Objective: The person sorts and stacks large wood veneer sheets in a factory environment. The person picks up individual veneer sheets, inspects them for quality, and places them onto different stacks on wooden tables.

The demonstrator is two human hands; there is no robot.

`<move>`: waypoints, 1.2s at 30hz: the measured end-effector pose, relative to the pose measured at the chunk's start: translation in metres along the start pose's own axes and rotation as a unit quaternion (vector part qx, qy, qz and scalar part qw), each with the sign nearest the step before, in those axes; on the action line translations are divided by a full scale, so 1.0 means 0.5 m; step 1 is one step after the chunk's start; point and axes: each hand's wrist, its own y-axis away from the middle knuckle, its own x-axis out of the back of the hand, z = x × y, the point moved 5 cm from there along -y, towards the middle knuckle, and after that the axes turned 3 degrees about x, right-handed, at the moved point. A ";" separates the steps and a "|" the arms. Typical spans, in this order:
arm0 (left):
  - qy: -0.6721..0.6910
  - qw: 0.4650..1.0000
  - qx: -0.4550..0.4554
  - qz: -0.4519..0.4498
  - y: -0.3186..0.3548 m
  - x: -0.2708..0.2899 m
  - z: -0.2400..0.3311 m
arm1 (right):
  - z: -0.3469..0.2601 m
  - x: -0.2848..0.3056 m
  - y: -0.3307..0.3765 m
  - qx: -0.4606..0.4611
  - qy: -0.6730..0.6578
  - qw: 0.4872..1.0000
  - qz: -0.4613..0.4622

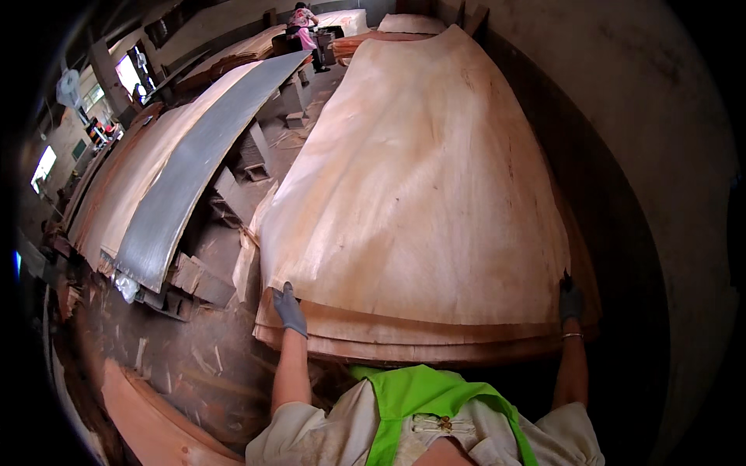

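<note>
Evidently the step in hand is squaring or shifting the top sheet (427, 217), a broad piece of pale wood that lies over a stack (435, 335) of similar ones straight ahead of the person. Its near edge sits a little back from the stack's, so layers beneath show as bands. The gloved left hand (290, 312) seems to pinch the near left corner, thumb on top and fingers partly hidden below. The gloved right hand (571, 301) is at the near right corner, touching the edge; it is too dark there to tell whether its fingers close on the wood. To the left, a grey sheet (203, 159) lies on another pile, well apart. As I judge it, the next move calls for an even pull or lift from both corners, kept level, since so thin a sheet could crease or split.
</note>
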 end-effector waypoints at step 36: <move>-0.080 0.944 0.069 0.313 0.147 0.154 -0.285 | 0.271 -0.062 0.003 -0.142 -0.030 0.983 -0.113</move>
